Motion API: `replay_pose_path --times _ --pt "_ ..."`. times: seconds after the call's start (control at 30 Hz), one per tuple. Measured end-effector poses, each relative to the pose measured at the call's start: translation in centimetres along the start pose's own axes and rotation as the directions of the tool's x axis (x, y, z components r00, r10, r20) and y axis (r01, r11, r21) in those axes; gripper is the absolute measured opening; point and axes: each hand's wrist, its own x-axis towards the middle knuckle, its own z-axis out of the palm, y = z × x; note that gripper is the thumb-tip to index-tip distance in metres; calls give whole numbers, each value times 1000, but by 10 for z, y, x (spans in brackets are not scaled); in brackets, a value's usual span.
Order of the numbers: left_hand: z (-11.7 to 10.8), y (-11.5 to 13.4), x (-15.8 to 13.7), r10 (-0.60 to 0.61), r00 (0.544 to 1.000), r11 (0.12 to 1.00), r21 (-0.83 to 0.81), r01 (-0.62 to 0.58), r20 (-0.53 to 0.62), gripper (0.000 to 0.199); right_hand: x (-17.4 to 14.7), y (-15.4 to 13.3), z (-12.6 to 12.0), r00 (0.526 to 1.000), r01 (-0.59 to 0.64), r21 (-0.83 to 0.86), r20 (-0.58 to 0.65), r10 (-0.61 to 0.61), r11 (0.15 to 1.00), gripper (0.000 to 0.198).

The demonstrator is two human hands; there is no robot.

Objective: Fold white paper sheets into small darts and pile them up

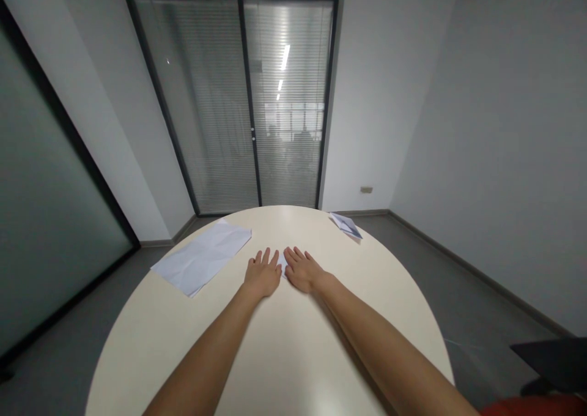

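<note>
Between my two hands a small piece of white paper lies on the round cream table, mostly covered by them. My left hand rests palm down at its left side, fingers stretched out and a little spread. From the right, my right hand lies flat over the paper's other side, its fingers extended and pointing up and left. How much paper is under the palms is hidden.
Larger white sheets with creases lie on the table's left part. A folded paper sits near the far right edge. Beyond the table is a glass door with blinds. A dark chair part shows at lower right.
</note>
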Motion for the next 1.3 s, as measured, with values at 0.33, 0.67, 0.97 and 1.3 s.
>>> replay_pose_path --times 0.33,0.67,0.97,1.3 --pt "9 -6 7 98 990 992 -71 -105 -97 52 17 35 -1 999 45 79 -19 -44 996 74" --pt "5 -7 21 72 988 985 -147 -92 -139 48 45 42 2 982 90 292 -184 -37 952 50" --pt "2 -8 28 -30 979 963 -268 -26 -203 42 74 53 11 950 -50 361 -270 156 931 37" --pt "7 -12 29 19 961 929 -351 -119 -276 34 60 52 9 937 282 827 -346 45 487 47"
